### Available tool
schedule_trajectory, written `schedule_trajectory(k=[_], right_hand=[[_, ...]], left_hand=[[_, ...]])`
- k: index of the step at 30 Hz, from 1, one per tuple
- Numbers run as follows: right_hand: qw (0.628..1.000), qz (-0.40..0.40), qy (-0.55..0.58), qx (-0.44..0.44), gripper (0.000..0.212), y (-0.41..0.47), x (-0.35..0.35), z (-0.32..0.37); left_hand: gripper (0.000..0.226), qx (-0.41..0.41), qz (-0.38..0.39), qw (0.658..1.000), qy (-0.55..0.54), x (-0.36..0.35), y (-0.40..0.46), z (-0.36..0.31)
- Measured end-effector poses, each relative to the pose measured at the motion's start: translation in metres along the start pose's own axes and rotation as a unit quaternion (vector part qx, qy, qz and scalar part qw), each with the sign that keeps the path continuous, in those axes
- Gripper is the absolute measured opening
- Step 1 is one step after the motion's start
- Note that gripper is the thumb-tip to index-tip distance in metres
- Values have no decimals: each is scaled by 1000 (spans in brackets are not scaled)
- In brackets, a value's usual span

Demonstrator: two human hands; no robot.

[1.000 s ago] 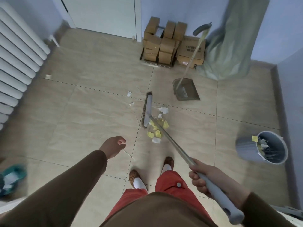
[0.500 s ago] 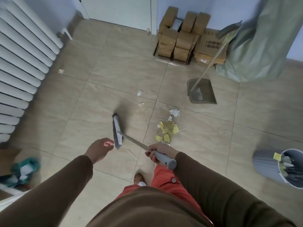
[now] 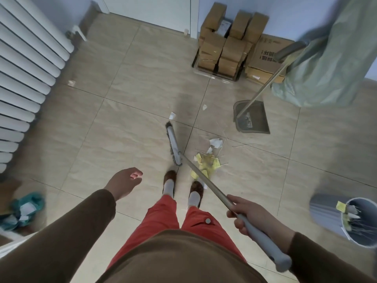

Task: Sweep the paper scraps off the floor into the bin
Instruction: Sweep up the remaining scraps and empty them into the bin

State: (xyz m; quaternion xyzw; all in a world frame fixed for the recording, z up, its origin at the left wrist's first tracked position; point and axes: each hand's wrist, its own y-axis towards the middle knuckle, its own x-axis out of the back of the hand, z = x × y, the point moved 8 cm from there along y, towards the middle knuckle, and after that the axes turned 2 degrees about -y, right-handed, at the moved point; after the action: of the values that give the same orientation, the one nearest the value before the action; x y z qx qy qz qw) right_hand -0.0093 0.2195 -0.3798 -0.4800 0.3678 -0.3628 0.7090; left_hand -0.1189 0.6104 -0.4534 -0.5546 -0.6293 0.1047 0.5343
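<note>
A pile of yellow and white paper scraps (image 3: pixel 207 160) lies on the tiled floor just ahead of my feet. My right hand (image 3: pixel 252 216) is shut on the grey handle of a broom (image 3: pixel 202 175); its head (image 3: pixel 173 146) rests on the floor just left of the pile. Two loose white scraps (image 3: pixel 172 115) (image 3: pixel 204 107) lie farther out. My left hand (image 3: pixel 124 182) hangs open and empty, left of the broom head. A grey bin (image 3: pixel 346 217) with scraps inside stands at the right. A long-handled dustpan (image 3: pixel 252 119) stands beyond the pile.
A white radiator (image 3: pixel 24 82) lines the left wall. Stacked cardboard boxes (image 3: pixel 230 45) and a green sack (image 3: pixel 330 58) stand against the far wall, beside a white door (image 3: pixel 151 11). A teal cloth bundle (image 3: pixel 22 209) lies at the lower left. One small scrap (image 3: pixel 71 83) lies near the radiator.
The broom head swung from the left back to the edge of the pile. My right hand moved right and back along the handle. My view shifted.
</note>
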Motion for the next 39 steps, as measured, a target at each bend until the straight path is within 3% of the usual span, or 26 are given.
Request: schedule_trajectory(k=[5,9,12,15,20,23,28,33,39], right_hand=[[997,39,-52,31,47,1,-45,12],[992,108,37,-53,45,34,-95,6],[986,127,42,-99,33,63,-134,9],[989,96,33,-109,26,78,-145,20],[997,-36,-8,-68,31,68,-106,41],[998,-45,-25,-39,29,47,-105,47],[998,25,66,1,32,37,-152,64],[976,124,178,7,23,134,-239,137],[964,113,241,20,15,229,-236,228]], left_hand=[[23,25,11,999,29,9,0,34],[23,32,23,998,53,16,13,45],[23,1,31,998,61,25,28,34],[18,-34,46,997,42,43,42,23],[17,-61,46,997,27,83,65,34],[15,-62,50,996,27,98,74,47],[19,-59,51,996,38,116,85,56],[17,-62,61,995,42,130,97,55],[18,-54,41,995,72,149,113,73]])
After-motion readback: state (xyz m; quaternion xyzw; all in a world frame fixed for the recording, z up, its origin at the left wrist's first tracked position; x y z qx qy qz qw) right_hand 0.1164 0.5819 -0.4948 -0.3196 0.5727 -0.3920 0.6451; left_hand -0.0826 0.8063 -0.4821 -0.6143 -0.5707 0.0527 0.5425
